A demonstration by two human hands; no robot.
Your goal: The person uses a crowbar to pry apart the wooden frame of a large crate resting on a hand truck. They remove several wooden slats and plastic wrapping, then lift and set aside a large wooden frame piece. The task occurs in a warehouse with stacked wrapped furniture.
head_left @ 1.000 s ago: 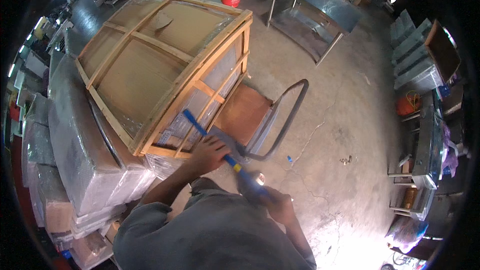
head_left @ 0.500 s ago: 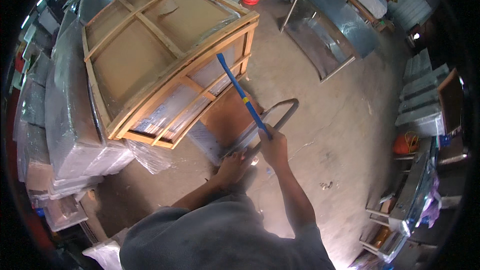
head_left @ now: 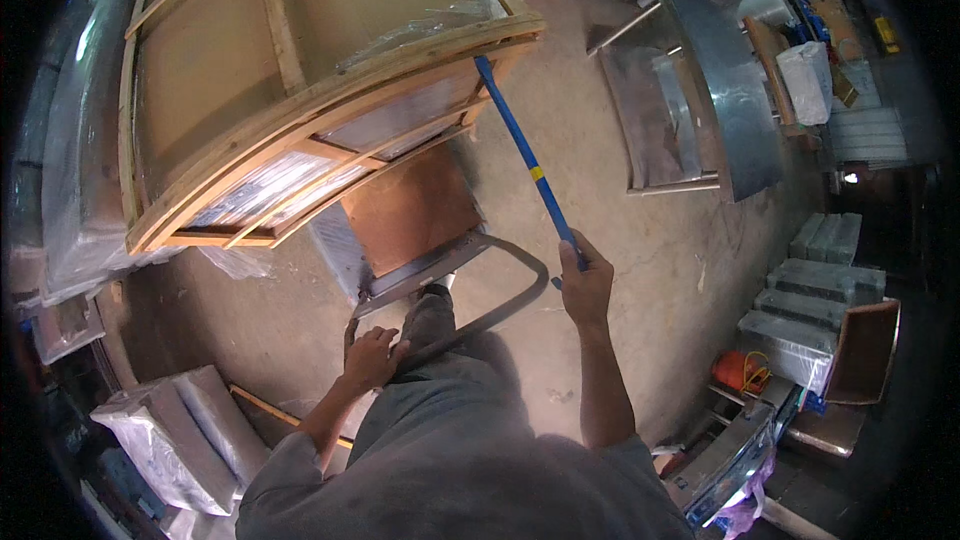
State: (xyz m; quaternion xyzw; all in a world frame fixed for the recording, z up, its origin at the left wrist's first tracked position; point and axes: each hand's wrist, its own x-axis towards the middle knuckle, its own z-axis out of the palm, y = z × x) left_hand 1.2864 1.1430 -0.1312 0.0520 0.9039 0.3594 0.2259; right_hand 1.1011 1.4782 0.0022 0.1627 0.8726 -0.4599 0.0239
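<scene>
Our right grip (head_left: 587, 285) clasps the blue bar (head_left: 527, 152); we cannot tell whether our left grip (head_left: 372, 358) pinches the handle (head_left: 541, 277).

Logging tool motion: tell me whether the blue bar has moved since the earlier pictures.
Yes: the blue bar has shifted rightward against the wooden crate, toward its right corner.

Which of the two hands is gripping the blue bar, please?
The right hand: it grips the blue bar, while the left hand, by the dark curved handle, does not.
</scene>
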